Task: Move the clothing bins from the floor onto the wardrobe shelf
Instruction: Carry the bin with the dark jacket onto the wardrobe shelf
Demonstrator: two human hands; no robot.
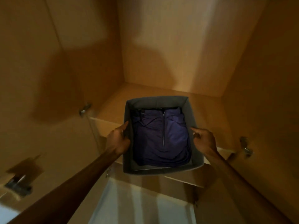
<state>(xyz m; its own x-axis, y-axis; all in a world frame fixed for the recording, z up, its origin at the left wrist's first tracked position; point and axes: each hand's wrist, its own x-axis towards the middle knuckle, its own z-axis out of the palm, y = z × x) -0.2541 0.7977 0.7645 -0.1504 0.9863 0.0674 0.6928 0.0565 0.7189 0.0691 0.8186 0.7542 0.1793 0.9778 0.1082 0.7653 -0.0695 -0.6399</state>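
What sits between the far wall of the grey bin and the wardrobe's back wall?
Nothing: in the head view, only bare shelf board lies between the grey bin and the back wall.

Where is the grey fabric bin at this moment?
In the head view, the grey fabric bin sits centrally, partly on the wardrobe shelf, its near end overhanging the front edge, between the left hand and right hand.

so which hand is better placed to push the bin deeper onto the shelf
Left, probably. The left hand grips the grey bin at its side wall, while the right hand only pinches the opposite rim. Both would be steadier.
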